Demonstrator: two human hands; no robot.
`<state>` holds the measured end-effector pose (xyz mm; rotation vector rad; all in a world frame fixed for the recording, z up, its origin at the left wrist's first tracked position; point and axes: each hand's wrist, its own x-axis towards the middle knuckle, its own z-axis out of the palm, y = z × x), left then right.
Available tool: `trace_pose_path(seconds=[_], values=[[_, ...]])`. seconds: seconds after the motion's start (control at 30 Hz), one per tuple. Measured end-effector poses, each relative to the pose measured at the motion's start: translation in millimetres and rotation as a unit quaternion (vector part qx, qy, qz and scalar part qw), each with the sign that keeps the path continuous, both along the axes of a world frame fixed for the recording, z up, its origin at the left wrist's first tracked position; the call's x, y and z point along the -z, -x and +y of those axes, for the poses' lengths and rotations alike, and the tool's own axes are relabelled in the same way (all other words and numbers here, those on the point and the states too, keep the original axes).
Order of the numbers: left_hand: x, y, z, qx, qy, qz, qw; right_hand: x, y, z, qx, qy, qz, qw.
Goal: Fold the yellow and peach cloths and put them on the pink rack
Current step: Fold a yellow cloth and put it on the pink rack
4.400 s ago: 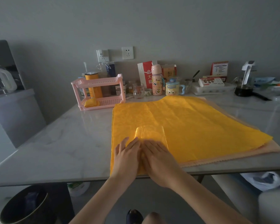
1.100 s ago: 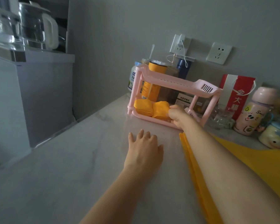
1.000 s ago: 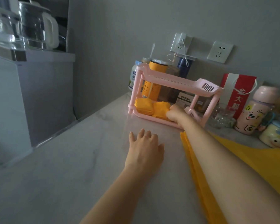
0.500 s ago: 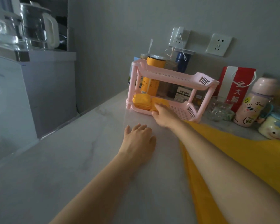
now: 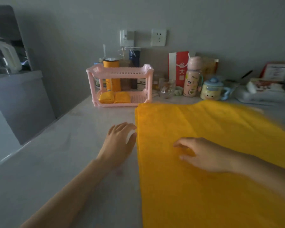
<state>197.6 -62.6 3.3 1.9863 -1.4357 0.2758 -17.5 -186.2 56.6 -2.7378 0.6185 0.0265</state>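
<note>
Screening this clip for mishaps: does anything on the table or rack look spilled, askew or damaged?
Nothing stands out. The pink rack stands upright with two folded yellow cloths side by side on its lower shelf; the spread yellow cloth lies flat on the table.

Pale marble table (image 5: 56,162), yellow cloth (image 5: 204,122) spread flat across its right side, pink rack (image 5: 120,104) standing at the back, bottle (image 5: 192,79) and mug (image 5: 211,90) lined along the wall.
</note>
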Motion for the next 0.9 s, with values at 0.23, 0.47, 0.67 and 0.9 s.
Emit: trace_pose_path(seconds=[0.23,0.47,0.67,0.9], values=[[3.0,113.3,48.6,0.161,-0.114,-0.025,0.98,13.7,101.0,31.6,0.015,0.005,0.002,1.0],[10.4,161.4,73.3,0.145,-0.199,-0.012,0.969,38.0,159.5,62.3,0.027,-0.05,-0.072,0.996],[8.6,178.6,84.9,0.138,-0.246,-0.094,0.955,37.6,171.6,75.3,0.023,0.01,-0.074,0.997],[2.7,178.3,103.8,0.158,-0.21,-0.083,0.961,46.6,177.5,94.8,0.001,0.117,-0.11,0.987]])
